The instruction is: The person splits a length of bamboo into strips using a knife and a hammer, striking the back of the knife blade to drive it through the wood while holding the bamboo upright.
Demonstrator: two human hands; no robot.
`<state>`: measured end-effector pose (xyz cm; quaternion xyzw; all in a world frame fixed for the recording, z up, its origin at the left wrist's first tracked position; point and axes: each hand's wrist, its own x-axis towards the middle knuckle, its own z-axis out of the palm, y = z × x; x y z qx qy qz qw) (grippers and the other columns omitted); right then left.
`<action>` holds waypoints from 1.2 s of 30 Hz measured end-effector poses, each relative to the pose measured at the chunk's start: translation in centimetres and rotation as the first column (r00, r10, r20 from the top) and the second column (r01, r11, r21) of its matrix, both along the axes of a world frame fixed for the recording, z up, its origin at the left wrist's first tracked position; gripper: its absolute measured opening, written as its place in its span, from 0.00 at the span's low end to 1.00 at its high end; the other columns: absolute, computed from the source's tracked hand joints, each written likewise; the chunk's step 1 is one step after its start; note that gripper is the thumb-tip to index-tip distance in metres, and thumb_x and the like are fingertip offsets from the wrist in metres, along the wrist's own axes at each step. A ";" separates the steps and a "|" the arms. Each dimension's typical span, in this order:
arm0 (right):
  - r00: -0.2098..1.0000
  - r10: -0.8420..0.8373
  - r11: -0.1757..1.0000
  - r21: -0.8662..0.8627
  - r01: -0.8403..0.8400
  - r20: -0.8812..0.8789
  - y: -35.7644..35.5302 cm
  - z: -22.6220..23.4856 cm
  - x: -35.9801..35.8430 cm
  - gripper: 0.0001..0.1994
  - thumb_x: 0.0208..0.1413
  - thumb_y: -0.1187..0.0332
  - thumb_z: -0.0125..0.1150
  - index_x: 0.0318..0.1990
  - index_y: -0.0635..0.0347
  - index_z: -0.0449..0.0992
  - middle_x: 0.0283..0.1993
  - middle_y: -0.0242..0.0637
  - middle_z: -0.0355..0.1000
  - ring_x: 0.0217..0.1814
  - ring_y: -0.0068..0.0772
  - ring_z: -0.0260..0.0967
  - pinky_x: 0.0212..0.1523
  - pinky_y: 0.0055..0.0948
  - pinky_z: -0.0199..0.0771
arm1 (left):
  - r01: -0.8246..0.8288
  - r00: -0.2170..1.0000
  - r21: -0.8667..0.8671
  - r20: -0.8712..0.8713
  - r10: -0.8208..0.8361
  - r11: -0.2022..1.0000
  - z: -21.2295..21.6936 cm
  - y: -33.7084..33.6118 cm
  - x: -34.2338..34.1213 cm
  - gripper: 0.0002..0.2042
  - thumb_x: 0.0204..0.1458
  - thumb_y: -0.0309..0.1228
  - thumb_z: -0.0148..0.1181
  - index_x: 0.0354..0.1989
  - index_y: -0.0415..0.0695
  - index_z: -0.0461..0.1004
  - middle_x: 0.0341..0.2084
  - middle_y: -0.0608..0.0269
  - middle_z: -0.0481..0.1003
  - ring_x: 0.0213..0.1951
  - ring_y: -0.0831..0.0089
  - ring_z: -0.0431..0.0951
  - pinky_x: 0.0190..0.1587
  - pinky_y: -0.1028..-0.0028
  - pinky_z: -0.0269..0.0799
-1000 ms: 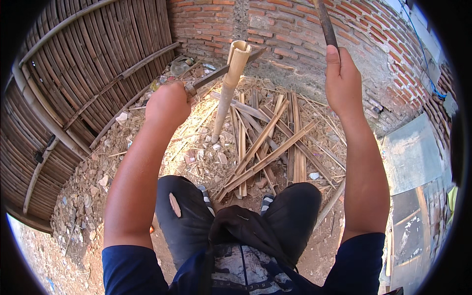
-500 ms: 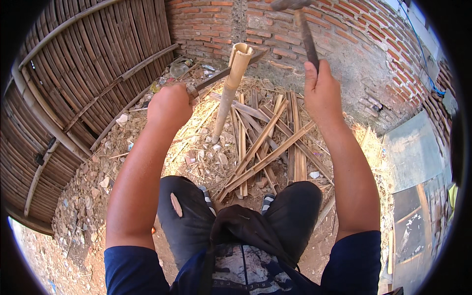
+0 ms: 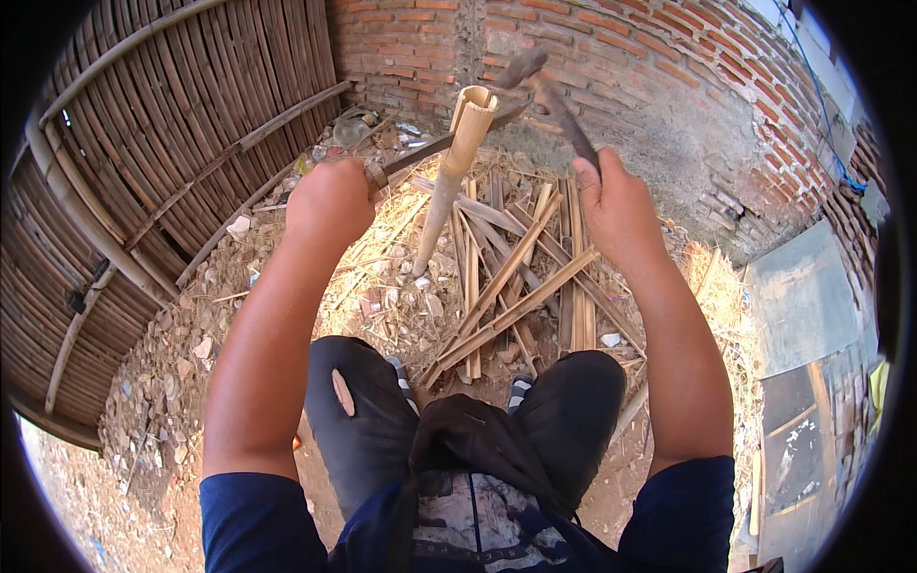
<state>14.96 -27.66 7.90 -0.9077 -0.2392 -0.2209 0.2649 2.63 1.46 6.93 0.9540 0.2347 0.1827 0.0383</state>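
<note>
My left hand (image 3: 331,205) is closed around the handle of a machete (image 3: 418,153). Its dark blade runs across and through a split in the upper part of an upright bamboo pole (image 3: 443,195), and the tip sticks out on the right side. The pole is hollow at the top, leans slightly, and its lower end rests on the ground. In my right hand (image 3: 619,205) is a hammer (image 3: 573,124), gripped by the end of its handle. The hammer's head hangs just above the protruding blade tip, a little blurred, apparently apart from it.
Split bamboo strips (image 3: 516,277) lie crisscrossed on the ground right of the pole. Beyond them rises a brick wall (image 3: 659,115). A bamboo slat wall (image 3: 181,124) stands at the left, with rubble (image 3: 172,382) along its foot. Grey sheets (image 3: 802,296) lean at the right.
The hammer has swung down and to the left toward the blade tip, with my right hand dropping slightly. The machete and pole have barely shifted.
</note>
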 end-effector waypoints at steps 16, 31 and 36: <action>0.999 0.021 0.997 -0.081 -0.018 0.033 0.2 -0.9 1.7 0.24 0.71 0.46 0.49 0.40 0.63 0.71 0.25 0.52 0.74 0.32 0.61 0.75 0.32 0.49 0.72 | -0.025 0.999 -0.007 -0.041 0.024 1.000 0.5 0.3 0.2 0.14 0.55 0.38 0.67 0.41 0.40 0.80 0.36 0.48 0.83 0.43 0.51 0.83 0.46 0.56 0.79; 0.995 0.075 0.996 -0.035 -0.078 -0.068 1.3 -0.5 2.0 0.25 0.72 0.48 0.48 0.38 0.65 0.74 0.29 0.51 0.77 0.32 0.59 0.76 0.36 0.48 0.74 | -0.074 0.994 -0.033 -0.083 0.071 0.997 1.3 0.2 -0.4 0.13 0.56 0.38 0.67 0.43 0.42 0.80 0.38 0.50 0.83 0.45 0.52 0.83 0.48 0.55 0.78; 0.982 0.090 0.959 0.251 -0.131 0.165 0.6 3.6 0.1 0.24 0.72 0.49 0.49 0.40 0.64 0.75 0.27 0.51 0.75 0.32 0.59 0.76 0.36 0.48 0.73 | -0.072 0.995 0.006 -0.063 0.073 0.997 1.0 0.8 -0.6 0.14 0.55 0.38 0.67 0.43 0.41 0.80 0.38 0.49 0.83 0.45 0.51 0.83 0.48 0.55 0.79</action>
